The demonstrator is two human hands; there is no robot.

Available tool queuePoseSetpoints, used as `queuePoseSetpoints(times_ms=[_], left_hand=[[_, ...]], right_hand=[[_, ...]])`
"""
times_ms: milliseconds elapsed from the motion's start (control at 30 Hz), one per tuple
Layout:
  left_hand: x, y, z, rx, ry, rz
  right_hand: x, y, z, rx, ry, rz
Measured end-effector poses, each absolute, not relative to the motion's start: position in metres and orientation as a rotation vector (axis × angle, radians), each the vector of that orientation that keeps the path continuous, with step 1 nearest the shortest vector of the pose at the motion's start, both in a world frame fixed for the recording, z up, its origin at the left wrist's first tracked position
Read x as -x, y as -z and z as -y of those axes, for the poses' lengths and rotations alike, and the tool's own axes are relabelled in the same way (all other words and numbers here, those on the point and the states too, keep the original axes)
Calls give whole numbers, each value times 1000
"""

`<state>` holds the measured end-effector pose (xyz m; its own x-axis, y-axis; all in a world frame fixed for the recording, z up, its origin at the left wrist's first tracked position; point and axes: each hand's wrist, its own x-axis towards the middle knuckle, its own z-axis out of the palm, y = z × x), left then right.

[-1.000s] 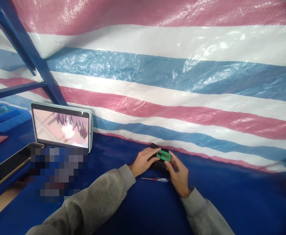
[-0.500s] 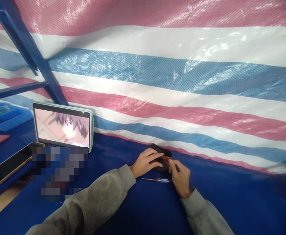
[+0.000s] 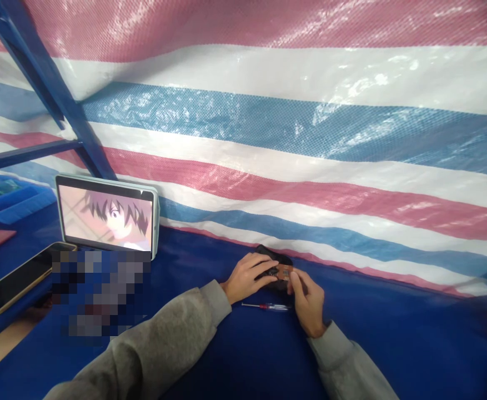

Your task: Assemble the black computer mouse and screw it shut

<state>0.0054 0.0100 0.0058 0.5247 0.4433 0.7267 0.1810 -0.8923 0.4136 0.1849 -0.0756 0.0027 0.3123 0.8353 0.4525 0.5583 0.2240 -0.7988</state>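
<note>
On the blue table, close to the striped sheet, lies a black plastic housing [image 3: 282, 259]. My left hand [image 3: 249, 274] grips it from the left, fingers laid over its top. A small brown board [image 3: 285, 271], which looks like a circuit board, shows at the right side of the housing. The thumb and fingers of my right hand [image 3: 309, 294] pinch the board's right edge. Whether the board still touches the housing I cannot tell. Just nearer to me than the housing lies a screwdriver [image 3: 268, 306] with a clear handle and a red collar, its tip to the left.
A tablet [image 3: 108, 214] playing a cartoon stands at the left, with a phone [image 3: 22, 278] beside it. Blue trays [image 3: 18, 203] and a blue metal frame [image 3: 51, 72] are farther left. Striped sheeting [image 3: 268, 122] closes off the table's back. A pixelated patch hides part of the left side.
The brown board has shifted slightly and shows more of its surface. My right hand's fingertips have moved a little to the right. My left hand stays in place.
</note>
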Motion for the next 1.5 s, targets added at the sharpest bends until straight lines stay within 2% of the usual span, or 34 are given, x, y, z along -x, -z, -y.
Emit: queuePoseSetpoints(times_ms=[400, 1067, 1300, 1500], left_hand=[[-4, -7, -10, -2461, -1302, -547], [-3, -11, -11, -2394, -1293, -494], [6, -11, -13, -2518, -1199, -549], [7, -9, -11, -2697, -979, -576]], right_hand=[[-186, 6, 74, 1397, -397, 1372], [-184, -4, 73, 1333, -233, 1512], [-186, 4, 75, 1326, -336, 1380], [-187, 4, 75, 1312, -364, 1331]])
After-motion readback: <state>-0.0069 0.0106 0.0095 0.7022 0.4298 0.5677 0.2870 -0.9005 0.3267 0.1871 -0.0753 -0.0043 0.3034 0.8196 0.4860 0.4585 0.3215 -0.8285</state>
